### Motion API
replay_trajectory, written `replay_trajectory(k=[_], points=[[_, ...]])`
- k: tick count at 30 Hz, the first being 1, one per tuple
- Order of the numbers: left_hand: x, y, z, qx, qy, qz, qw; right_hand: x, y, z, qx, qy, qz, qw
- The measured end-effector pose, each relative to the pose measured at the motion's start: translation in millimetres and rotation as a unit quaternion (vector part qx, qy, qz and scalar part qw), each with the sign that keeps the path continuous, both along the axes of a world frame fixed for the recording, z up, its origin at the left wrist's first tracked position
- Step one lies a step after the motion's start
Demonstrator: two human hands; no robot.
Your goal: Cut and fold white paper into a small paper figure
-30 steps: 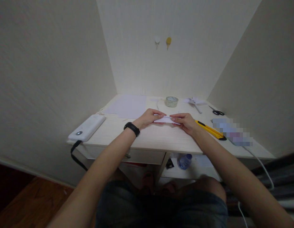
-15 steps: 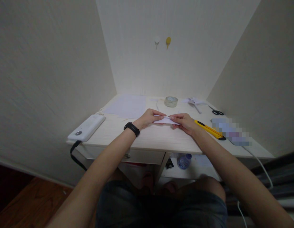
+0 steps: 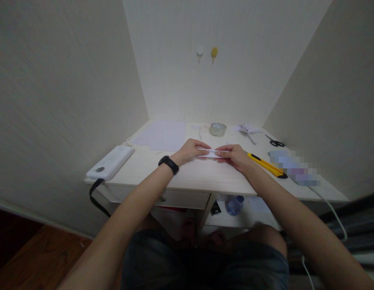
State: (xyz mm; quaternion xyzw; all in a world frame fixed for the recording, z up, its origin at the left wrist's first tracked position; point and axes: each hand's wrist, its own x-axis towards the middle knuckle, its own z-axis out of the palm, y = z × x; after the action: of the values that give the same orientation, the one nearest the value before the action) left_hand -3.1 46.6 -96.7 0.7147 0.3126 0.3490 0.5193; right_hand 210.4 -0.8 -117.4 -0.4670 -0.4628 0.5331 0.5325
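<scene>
Left hand (image 3: 191, 149) and right hand (image 3: 233, 155) meet at desk (image 3: 193, 175) centre, fingertips of both pinching small folded white paper strip (image 3: 208, 152) held between them, low over desk surface. Black band (image 3: 168, 164) on left wrist. Yellow utility knife (image 3: 267, 165) just right of right hand. Tape roll (image 3: 217, 129), white sheet (image 3: 163, 135), scissors (image 3: 275, 141) farther back. White device (image 3: 111, 162) at left edge.

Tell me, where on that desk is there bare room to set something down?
The desk's front strip, between the hands and the near edge, is bare. So is the patch between the white device and the left hand. The back holds paper sheets, a tape roll and scissors; the right side is crowded by the yellow knife.
</scene>
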Motion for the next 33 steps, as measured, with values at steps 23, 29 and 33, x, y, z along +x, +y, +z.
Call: replay_trajectory(k=[23,29,33], points=[[1.2,6.6,-11.7,-0.129,-0.101,-0.102,0.981,2.2,-1.2,2.8,0.018,0.032,0.037,0.999],[0.7,6.7,-12.9,-0.129,-0.105,-0.106,0.98,0.2,-2.7,4.8,0.011,0.039,0.04,0.998],[0.6,7.1,-12.4,-0.123,-0.101,-0.103,0.982,0.1,-2.9,4.9,0.01,0.042,0.029,0.999]])
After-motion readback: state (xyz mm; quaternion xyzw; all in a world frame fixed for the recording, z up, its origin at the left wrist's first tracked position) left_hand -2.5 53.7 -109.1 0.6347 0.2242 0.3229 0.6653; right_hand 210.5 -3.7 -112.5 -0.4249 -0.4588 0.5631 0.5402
